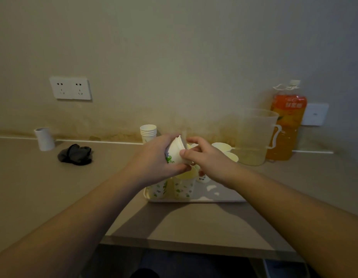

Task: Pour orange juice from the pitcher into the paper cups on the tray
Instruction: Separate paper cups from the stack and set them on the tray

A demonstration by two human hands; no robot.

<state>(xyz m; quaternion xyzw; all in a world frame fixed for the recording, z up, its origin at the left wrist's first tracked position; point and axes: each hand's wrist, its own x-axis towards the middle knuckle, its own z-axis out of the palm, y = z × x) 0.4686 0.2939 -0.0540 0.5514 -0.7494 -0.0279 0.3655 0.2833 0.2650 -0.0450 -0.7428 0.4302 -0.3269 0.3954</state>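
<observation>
My left hand (154, 157) grips a small stack of white paper cups with green leaf print (175, 152), tilted on its side above the tray. My right hand (204, 157) pinches the rim of the outermost cup of that stack. Below them a white tray (224, 198) holds several upright paper cups (183, 187), partly hidden by my hands. The clear plastic pitcher (254, 137) stands behind the tray at the right with a little pale liquid at its bottom.
An orange juice bottle (286, 125) stands by the wall behind the pitcher. Another stack of cups (148, 133) sits at the back. A dark cloth (75, 154) and a white tube (45, 138) lie at the left. The counter's front edge runs below the tray.
</observation>
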